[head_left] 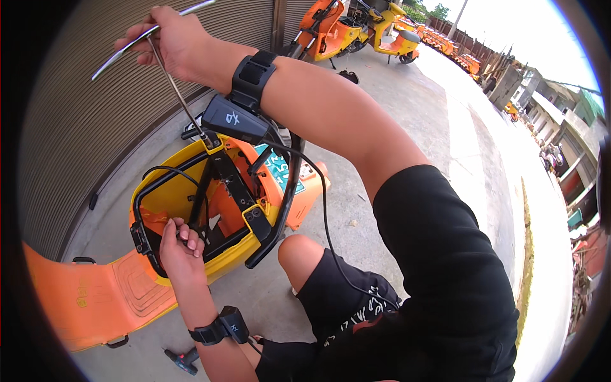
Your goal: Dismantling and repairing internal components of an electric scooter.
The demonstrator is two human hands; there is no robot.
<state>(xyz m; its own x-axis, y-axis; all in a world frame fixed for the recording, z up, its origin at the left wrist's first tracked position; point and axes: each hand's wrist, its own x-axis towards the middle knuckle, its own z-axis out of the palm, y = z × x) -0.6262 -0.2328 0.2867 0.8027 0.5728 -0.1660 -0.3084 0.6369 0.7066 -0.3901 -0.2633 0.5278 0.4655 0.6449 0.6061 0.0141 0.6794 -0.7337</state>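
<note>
My right hand (168,44), raised at the upper left, is closed around the crossbar of a metal T-handle wrench (170,79). The wrench slants down, and its lower end meets the black bracket at the far edge of a yellow-and-orange scooter body (219,270). At the near left rim of the body's open compartment is my left hand (182,248), its fingers curled inward; whether they hold something small is hidden. Inside the compartment run black frame bars and a black cable (175,169). A black rail curves along the right side.
An orange footboard panel (105,290) extends left of the body. On the floor by my left forearm lies a cordless drill (182,361). A ribbed shutter (83,140) stands close behind. Parked scooters (337,38) are at the back. A cable hangs from my right wrist device.
</note>
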